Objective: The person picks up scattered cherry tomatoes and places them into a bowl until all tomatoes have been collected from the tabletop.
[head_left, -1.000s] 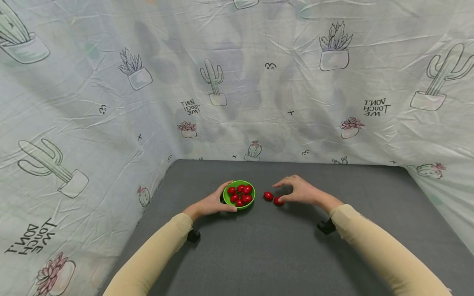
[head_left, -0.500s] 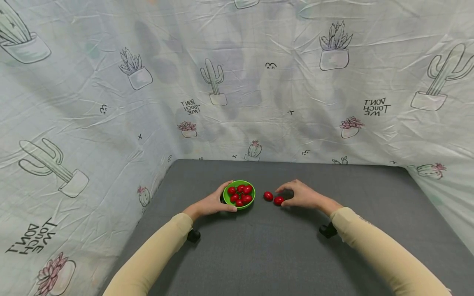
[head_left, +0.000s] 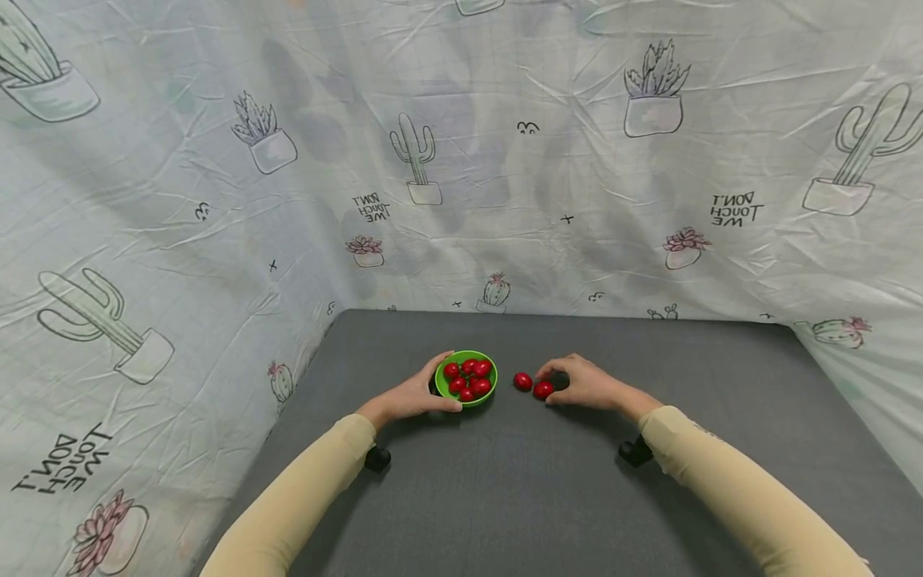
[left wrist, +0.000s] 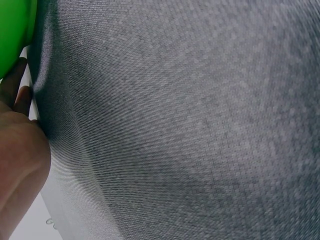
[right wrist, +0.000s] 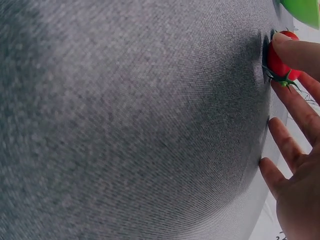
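My left hand (head_left: 414,396) grips the side of a small green bowl (head_left: 453,361), thumb at the near rim and fingers behind it. Several red cherry tomatoes (head_left: 480,386) lie in the bowl. To its right, two more tomatoes rest close together on the table. The left one (head_left: 522,381) lies untouched. My right hand (head_left: 590,383) pinches the right tomato (head_left: 544,390), its thumb and a finger on either side. In the right wrist view, this tomato (right wrist: 276,61) shows its green stem leaves, with the thumb on it and the other fingers spread.
The dark grey table (head_left: 490,497) stretches toward me in front of both hands. A white cloth (head_left: 461,160) printed with potted cacti hangs behind the table and along its sides. A black wrist mount (head_left: 636,451) sits under the right wrist, another (head_left: 378,459) under the left.
My right hand has lowered slightly and its fingers have drawn in around the right tomato. The left hand, the bowl and the other tomato stay in place.
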### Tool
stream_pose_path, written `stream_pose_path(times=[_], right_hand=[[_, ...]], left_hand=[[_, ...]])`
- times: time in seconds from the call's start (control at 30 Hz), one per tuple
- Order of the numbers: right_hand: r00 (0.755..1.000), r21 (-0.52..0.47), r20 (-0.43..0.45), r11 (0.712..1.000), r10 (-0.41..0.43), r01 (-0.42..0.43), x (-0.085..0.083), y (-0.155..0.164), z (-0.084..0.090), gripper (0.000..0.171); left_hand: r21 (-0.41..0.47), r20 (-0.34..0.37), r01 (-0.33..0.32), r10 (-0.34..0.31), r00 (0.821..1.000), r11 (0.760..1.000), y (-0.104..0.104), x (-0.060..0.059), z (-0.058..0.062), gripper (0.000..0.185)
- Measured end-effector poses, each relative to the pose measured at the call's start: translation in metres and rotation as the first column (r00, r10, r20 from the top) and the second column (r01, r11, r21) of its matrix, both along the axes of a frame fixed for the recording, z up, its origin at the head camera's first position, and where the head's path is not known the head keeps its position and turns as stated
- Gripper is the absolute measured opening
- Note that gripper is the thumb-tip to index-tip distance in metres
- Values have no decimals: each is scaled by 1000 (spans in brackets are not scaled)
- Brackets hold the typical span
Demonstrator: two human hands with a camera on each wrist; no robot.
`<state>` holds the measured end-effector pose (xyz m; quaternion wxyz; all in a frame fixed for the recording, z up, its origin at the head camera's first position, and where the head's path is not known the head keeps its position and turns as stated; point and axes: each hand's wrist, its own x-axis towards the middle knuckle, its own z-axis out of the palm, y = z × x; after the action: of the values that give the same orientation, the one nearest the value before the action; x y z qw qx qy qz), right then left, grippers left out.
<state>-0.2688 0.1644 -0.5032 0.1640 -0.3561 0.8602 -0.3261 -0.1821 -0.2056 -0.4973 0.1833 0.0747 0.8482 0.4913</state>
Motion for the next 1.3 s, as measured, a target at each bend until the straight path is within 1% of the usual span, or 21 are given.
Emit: stream_pose_path(times=[0.3,0.47,0.77,1.3], right_hand=[[1000,-9,-9,1000,8,-8,-1,0,0,39],[1000,-9,-22,1000,14,-14,-2,0,0,38],[1000,-12,-14,1000,10,-10,-2,0,0,36],[998,-20,-52,999,30,-31,-3,1,-4,31]], left_hand=[[10,-1,0,0,1000,1000,-1,-2,-1,98],[6,2,3,-3,1000,1000,-1,-3,1,98],[10,3,9,-9,1000,1000,-1,-4,1,101],[23,7,17,-17,1000,1000,-2,-4,0,98]])
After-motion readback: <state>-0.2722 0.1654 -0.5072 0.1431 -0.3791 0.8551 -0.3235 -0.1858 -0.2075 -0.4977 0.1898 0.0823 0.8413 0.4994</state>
